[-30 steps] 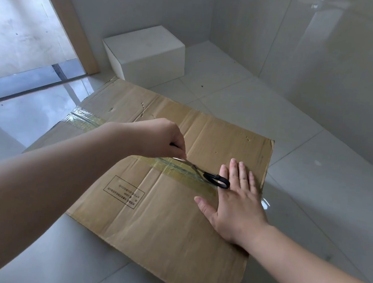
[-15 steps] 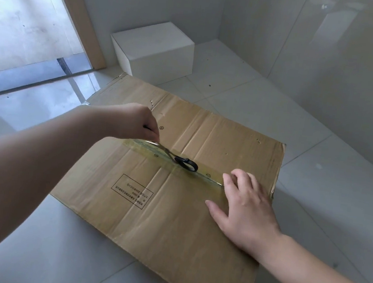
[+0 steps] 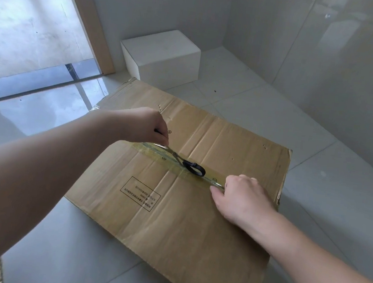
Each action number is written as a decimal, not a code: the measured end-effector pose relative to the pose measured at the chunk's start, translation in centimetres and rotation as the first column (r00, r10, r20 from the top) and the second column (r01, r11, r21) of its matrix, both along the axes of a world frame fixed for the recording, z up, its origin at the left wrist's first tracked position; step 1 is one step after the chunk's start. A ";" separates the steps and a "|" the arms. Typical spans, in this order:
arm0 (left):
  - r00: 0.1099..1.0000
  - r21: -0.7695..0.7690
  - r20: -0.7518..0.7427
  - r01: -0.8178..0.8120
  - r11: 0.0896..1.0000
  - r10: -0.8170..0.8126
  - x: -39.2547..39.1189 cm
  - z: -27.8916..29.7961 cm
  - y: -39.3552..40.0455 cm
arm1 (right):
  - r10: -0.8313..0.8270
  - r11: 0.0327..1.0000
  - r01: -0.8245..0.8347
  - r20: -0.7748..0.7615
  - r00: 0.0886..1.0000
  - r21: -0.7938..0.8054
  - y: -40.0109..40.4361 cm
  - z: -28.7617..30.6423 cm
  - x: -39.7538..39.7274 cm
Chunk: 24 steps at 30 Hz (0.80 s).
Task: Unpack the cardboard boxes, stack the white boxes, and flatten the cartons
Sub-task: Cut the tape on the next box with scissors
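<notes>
L hand (image 3: 141, 124) is gripping a pair of scissors (image 3: 185, 162), blade running along the taped seam (image 3: 209, 175) of the cardboard box (image 3: 173, 209) on the floor, while R hand (image 3: 241, 199) is pressing on the top w/ fingers curled at the seam, holding nothing. Judging by this, the carton is only being cut open: nothing unpacked or flattened yet. One white box (image 3: 162, 55) is sitting by the wall, no stack so far.

Pale glossy floor tiles (image 3: 265, 113) meet grey tiled walls (image 3: 330, 53) in a corner. A light wooden door frame (image 3: 88, 18) stands at left, with a dark threshold strip (image 3: 36, 82) running beside it.
</notes>
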<state>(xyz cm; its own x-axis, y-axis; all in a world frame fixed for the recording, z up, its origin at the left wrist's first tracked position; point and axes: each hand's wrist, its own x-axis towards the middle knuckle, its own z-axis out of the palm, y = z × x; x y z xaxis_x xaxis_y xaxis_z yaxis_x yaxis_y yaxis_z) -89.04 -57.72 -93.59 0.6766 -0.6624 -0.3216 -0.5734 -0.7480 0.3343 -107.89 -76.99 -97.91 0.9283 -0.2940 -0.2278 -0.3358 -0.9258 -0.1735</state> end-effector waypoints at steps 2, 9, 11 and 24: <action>1.000 0.001 0.007 0.003 1.000 -0.003 -0.2 0.0 0.0 | 0.013 0.999 -0.012 0.023 1.000 -0.032 0.2 -0.3 0.0; 1.000 0.017 0.018 0.005 1.000 -0.005 -0.7 0.3 -0.1 | 0.049 0.998 -0.047 0.026 0.998 -0.043 0.1 -0.8 -0.7; 1.000 0.019 0.017 0.005 1.000 -0.006 -0.8 0.5 -0.2 | 0.041 0.998 -0.037 0.076 0.996 -0.050 0.1 -1.3 -1.1; 1.000 -0.002 0.007 -0.013 1.000 0.013 -1.1 1.0 -0.5 | 0.210 0.978 -0.207 0.175 0.962 -0.033 -4.7 -1.6 -2.7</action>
